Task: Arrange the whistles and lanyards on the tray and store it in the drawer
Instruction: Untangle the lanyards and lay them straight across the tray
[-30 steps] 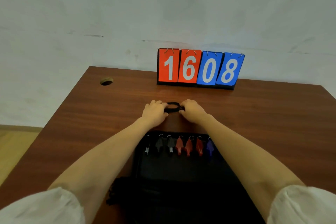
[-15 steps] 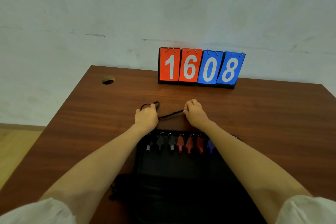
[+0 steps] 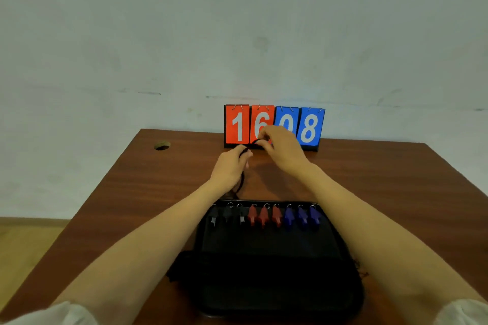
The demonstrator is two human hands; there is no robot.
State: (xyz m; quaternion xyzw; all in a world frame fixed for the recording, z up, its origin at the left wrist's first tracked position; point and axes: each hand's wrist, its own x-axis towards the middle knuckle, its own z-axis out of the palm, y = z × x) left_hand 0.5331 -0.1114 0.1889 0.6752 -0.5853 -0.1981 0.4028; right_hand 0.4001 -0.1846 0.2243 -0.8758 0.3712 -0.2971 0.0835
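Note:
A black tray [image 3: 277, 282] lies on the wooden desk in front of me. Along its far edge sits a row of whistles: black ones [image 3: 227, 215] at the left, red ones [image 3: 264, 215] in the middle, blue ones [image 3: 302, 215] at the right. Both hands are raised beyond the tray, in front of the scoreboard. My left hand [image 3: 231, 167] and my right hand [image 3: 282, 148] each pinch a black lanyard [image 3: 241, 179], which runs between them and hangs down from the left hand toward the tray's far edge.
A flip scoreboard [image 3: 307, 126] reading 1608 stands at the desk's far edge against the wall. A round cable hole [image 3: 162, 145] is at the far left of the desk [image 3: 383, 192]. More dark cord bunches at the tray's left side [image 3: 175, 269].
Both hands have lifted off the desk and moved away from me, up in front of the scoreboard, carrying the lanyard. The right hand has risen above the left.

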